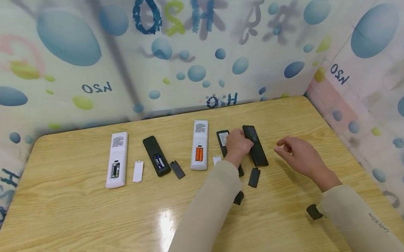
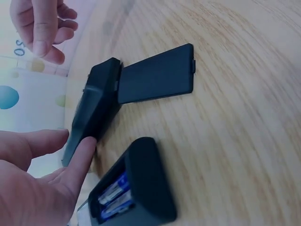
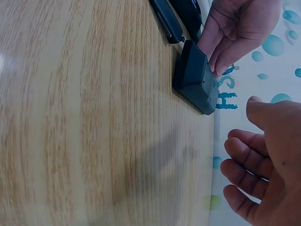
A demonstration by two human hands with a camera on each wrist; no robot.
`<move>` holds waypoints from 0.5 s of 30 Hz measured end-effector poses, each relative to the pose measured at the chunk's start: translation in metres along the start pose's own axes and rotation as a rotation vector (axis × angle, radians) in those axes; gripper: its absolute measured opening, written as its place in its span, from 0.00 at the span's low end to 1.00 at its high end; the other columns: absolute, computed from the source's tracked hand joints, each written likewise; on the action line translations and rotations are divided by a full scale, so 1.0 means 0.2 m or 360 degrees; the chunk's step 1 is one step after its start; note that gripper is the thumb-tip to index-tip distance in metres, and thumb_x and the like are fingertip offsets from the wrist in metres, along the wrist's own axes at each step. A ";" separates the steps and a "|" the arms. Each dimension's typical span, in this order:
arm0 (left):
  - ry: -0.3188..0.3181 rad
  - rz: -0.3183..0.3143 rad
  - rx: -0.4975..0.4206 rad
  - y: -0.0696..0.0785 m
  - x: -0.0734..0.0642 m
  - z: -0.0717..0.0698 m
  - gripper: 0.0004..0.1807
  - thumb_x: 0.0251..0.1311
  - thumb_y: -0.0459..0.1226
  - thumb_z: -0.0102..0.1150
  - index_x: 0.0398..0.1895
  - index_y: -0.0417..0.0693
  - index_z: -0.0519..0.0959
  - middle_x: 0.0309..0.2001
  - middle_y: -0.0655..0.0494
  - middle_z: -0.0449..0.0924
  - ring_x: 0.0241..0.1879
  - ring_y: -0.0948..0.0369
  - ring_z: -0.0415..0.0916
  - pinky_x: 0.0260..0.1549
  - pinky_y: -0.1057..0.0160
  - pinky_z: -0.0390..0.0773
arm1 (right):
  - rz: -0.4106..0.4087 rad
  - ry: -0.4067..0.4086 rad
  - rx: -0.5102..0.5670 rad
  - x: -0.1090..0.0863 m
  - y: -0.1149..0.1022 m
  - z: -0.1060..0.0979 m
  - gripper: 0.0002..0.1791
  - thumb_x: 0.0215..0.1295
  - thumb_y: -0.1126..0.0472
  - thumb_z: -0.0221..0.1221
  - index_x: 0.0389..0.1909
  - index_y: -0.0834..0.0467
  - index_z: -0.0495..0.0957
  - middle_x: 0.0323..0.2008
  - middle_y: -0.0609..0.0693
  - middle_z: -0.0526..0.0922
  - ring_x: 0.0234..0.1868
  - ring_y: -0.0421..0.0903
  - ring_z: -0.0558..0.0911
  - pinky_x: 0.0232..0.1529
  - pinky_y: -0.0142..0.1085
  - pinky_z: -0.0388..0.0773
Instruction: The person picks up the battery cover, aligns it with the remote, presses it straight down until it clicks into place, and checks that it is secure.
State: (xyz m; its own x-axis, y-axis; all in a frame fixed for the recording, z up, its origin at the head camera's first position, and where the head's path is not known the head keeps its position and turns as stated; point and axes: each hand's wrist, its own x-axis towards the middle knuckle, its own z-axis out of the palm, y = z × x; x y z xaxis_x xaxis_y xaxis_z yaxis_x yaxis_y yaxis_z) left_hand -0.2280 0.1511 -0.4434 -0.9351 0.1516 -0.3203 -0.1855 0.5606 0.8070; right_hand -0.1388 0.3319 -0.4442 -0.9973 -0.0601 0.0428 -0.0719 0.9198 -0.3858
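Pinches the rightmost black remote [image 1: 258,154] near its far end with the left hand [image 1: 238,143], using thumb and fingertip in a narrow gap. Holds the right hand [image 1: 301,157] in the air, off to the right of that remote, with fingers loosely bent around nothing. Has a loose black cover [image 1: 254,177] at the remote's near end, plus a second black remote [image 2: 151,188] with blue batteries just to the left. Shows, farther left on the desk [image 1: 87,245], a white remote with orange batteries [image 1: 201,132].
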 end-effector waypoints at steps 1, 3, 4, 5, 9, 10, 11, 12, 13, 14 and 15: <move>-0.0013 0.0008 0.0012 0.00 0.00 -0.01 0.25 0.61 0.34 0.63 0.62 0.45 0.75 0.60 0.50 0.77 0.60 0.53 0.74 0.57 0.56 0.77 | -0.0001 -0.0003 -0.0001 0.00 0.00 0.00 0.23 0.73 0.47 0.52 0.54 0.62 0.77 0.36 0.55 0.81 0.35 0.48 0.77 0.38 0.47 0.76; -0.0040 0.0025 0.0036 0.00 -0.01 -0.03 0.25 0.62 0.34 0.61 0.64 0.45 0.73 0.62 0.50 0.76 0.59 0.54 0.74 0.56 0.57 0.78 | -0.0005 -0.0009 -0.0008 0.00 -0.01 0.00 0.23 0.73 0.48 0.53 0.54 0.62 0.78 0.36 0.55 0.81 0.35 0.48 0.77 0.39 0.47 0.76; -0.0053 0.0039 0.0041 0.00 -0.01 -0.04 0.26 0.63 0.35 0.60 0.65 0.45 0.73 0.63 0.51 0.76 0.59 0.54 0.74 0.55 0.57 0.78 | -0.0008 -0.0011 -0.0012 0.00 -0.01 0.00 0.23 0.73 0.48 0.53 0.54 0.62 0.78 0.37 0.55 0.81 0.35 0.49 0.77 0.39 0.47 0.76; -0.0064 0.0056 0.0040 0.00 -0.01 -0.06 0.26 0.63 0.35 0.60 0.66 0.45 0.72 0.63 0.51 0.76 0.58 0.55 0.75 0.54 0.58 0.78 | -0.0009 -0.0016 -0.0011 0.00 -0.02 0.00 0.22 0.73 0.48 0.53 0.54 0.62 0.78 0.37 0.55 0.81 0.36 0.49 0.77 0.39 0.47 0.76; -0.0103 0.0123 -0.0111 -0.01 0.01 -0.13 0.26 0.63 0.33 0.61 0.65 0.44 0.73 0.59 0.50 0.79 0.51 0.56 0.81 0.45 0.61 0.83 | -0.0015 -0.0033 -0.0009 0.00 -0.04 -0.01 0.22 0.72 0.48 0.53 0.54 0.62 0.78 0.38 0.55 0.82 0.38 0.50 0.77 0.41 0.49 0.76; -0.0110 0.0142 -0.0160 -0.02 0.01 -0.15 0.25 0.62 0.32 0.61 0.64 0.44 0.73 0.57 0.50 0.80 0.50 0.56 0.82 0.43 0.63 0.84 | -0.0018 -0.0035 -0.0011 0.00 -0.05 -0.01 0.22 0.72 0.48 0.54 0.53 0.62 0.78 0.38 0.55 0.82 0.38 0.50 0.77 0.41 0.49 0.76; -0.0113 0.0157 -0.0208 -0.03 0.02 -0.18 0.25 0.62 0.31 0.60 0.64 0.43 0.73 0.56 0.49 0.81 0.48 0.55 0.83 0.41 0.63 0.84 | -0.0027 -0.0037 -0.0016 0.00 -0.06 0.00 0.21 0.72 0.49 0.54 0.53 0.62 0.78 0.37 0.55 0.82 0.38 0.50 0.77 0.41 0.49 0.76; -0.0109 0.0170 -0.0241 -0.03 0.03 -0.20 0.25 0.62 0.31 0.60 0.63 0.42 0.73 0.55 0.48 0.81 0.46 0.55 0.84 0.39 0.64 0.84 | -0.0037 -0.0037 -0.0024 0.00 -0.06 0.00 0.21 0.71 0.49 0.55 0.52 0.62 0.78 0.36 0.54 0.82 0.38 0.50 0.77 0.41 0.49 0.76; -0.0093 0.0186 -0.0234 -0.04 0.03 -0.23 0.24 0.62 0.31 0.60 0.62 0.42 0.74 0.55 0.49 0.81 0.45 0.55 0.84 0.38 0.65 0.84 | -0.0052 -0.0035 -0.0031 0.00 -0.07 0.00 0.20 0.71 0.49 0.56 0.52 0.61 0.79 0.35 0.53 0.82 0.38 0.50 0.78 0.42 0.49 0.77; -0.0080 0.0193 -0.0233 -0.05 0.04 -0.25 0.23 0.62 0.31 0.60 0.62 0.42 0.74 0.54 0.49 0.81 0.44 0.55 0.84 0.38 0.65 0.84 | -0.0066 -0.0033 -0.0040 0.00 -0.07 0.01 0.20 0.71 0.50 0.56 0.51 0.61 0.79 0.34 0.52 0.82 0.38 0.50 0.78 0.42 0.49 0.77; -0.0064 0.0202 -0.0203 -0.06 0.04 -0.28 0.23 0.62 0.31 0.59 0.62 0.43 0.74 0.54 0.49 0.81 0.43 0.55 0.84 0.38 0.64 0.84 | -0.0079 -0.0031 -0.0048 0.00 -0.08 0.02 0.19 0.70 0.50 0.57 0.51 0.61 0.80 0.34 0.51 0.81 0.37 0.50 0.78 0.42 0.49 0.77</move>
State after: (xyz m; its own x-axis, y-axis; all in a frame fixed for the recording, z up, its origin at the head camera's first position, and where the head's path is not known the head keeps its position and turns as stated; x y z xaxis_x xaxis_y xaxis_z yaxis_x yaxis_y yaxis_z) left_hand -0.2503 0.1000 -0.4286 -0.9411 0.2483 -0.2293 -0.1060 0.4272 0.8979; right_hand -0.1383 0.3157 -0.4409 -0.9926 -0.1134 0.0432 -0.1214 0.9267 -0.3557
